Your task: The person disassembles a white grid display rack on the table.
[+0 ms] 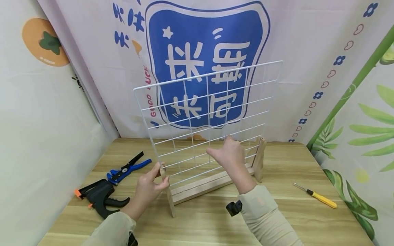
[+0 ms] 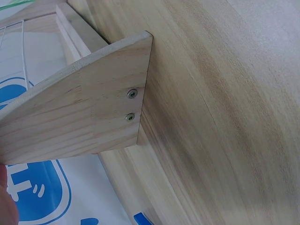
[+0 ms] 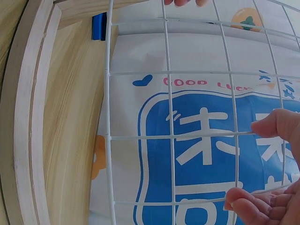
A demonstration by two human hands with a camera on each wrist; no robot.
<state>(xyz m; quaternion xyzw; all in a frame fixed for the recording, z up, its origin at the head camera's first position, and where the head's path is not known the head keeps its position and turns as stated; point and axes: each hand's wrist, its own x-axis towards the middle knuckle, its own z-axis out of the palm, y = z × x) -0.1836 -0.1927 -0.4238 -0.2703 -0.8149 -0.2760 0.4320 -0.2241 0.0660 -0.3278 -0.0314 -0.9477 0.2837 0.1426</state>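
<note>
The left hand [image 1: 147,188] pinches one end of the wooden stand [image 1: 200,188] on the table [image 1: 277,164]. The right hand [image 1: 232,155] holds the white wire grid [image 1: 207,74] between the stand's ends. Blue pliers [image 1: 124,172] and a clamp [image 1: 101,196] lie left, a screwdriver [image 1: 321,199] right.

On the counter [image 1: 215,218], a stand [image 1: 201,188] is standing in the middle, with a mesh panel [image 1: 208,113] rising between its two end pieces, above the crossbar. To the left, a clamp [image 1: 100,195] is lying nearer the front, pliers [image 1: 124,170] just behind it. A screwdriver [image 1: 321,199] is lying right, well apart. A curtain [image 1: 206,30] is hanging behind.
</note>
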